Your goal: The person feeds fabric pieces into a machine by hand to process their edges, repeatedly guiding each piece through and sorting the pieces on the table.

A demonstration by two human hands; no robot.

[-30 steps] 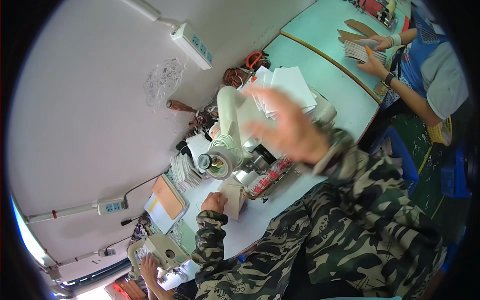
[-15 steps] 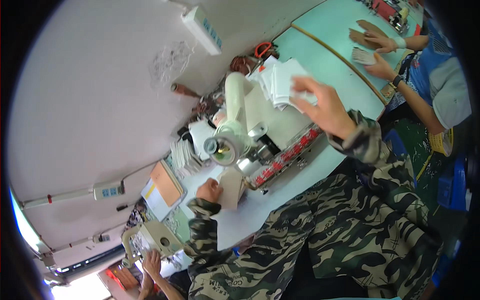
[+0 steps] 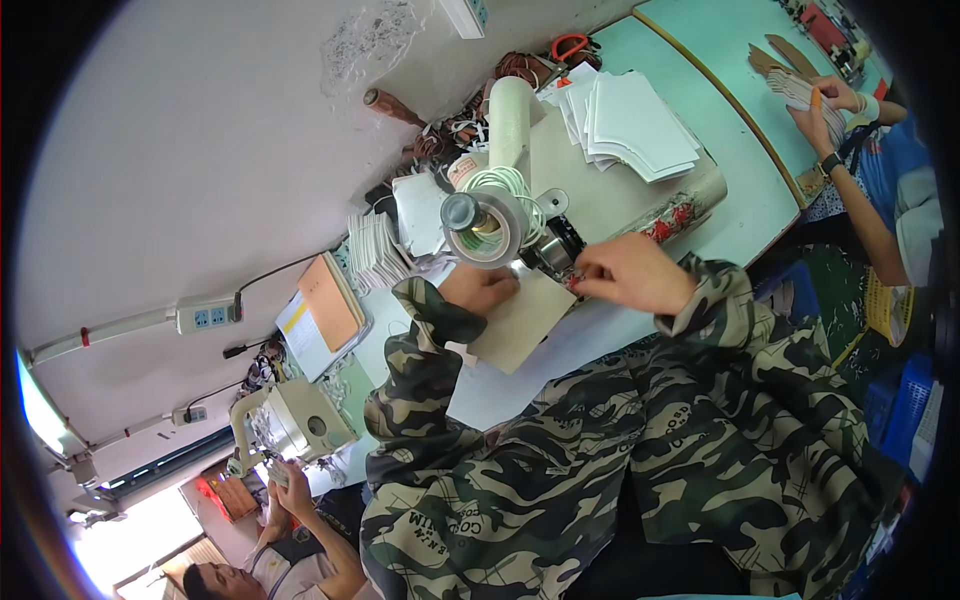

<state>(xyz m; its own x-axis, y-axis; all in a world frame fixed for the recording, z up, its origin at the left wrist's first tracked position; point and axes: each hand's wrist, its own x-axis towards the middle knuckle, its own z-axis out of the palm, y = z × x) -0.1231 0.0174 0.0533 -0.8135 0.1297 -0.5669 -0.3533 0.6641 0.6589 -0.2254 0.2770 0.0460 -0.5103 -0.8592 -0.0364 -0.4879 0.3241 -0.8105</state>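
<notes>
A cream sewing-type machine (image 3: 512, 125) stands on the pale table, with a tape roll (image 3: 484, 230) and coiled white cord on its head. Below that head lies a flat beige sheet (image 3: 525, 330) with one curved corner area. My left hand (image 3: 482, 288) is closed on the sheet's upper left part, its fingers bent beside the machine's head. Close to the sheet's right edge, my right hand (image 3: 635, 275) has thumb and fingers pinched together by the machine's metal parts. Whatever lies between those fingertips is hidden.
White cut sheets (image 3: 640, 125) are piled on the machine's bed. Behind stand white stacked pieces (image 3: 375, 252) and an orange-brown notebook (image 3: 332, 303). A co-worker's hands (image 3: 825, 115) hold strips at upper right. Another person works at a second machine (image 3: 305, 425), lower left.
My right hand has come from over the white pile down to the machine's head, its fingers closing. My left hand has brought the beige sheet under the head. The view has shifted.
</notes>
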